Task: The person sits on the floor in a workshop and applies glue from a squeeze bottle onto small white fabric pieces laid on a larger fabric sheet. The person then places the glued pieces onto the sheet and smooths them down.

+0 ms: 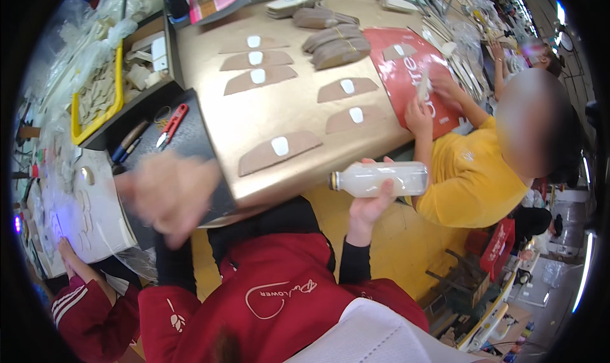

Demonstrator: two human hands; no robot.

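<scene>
My right hand (370, 205) grips a clear plastic bottle (381, 179) of white liquid, held on its side with the nozzle pointing left, just off the front edge of the gold-brown table (210, 52). My left hand (170, 194) is blurred with motion, fingers spread and holding nothing, above the table's front left corner and a black mat (190, 137). Nearest the bottle lies a brown curved piece (278, 152) with a white patch on it. Several more such pieces (346, 88) lie spread over the table.
A co-worker in a yellow shirt (470, 179) sits at the right, hands on a red sheet (406, 77). Red snips (171, 126) and pens lie on the black mat. A yellow tray (95, 93) of small parts stands left. Another person's striped sleeve (79, 306) is at lower left.
</scene>
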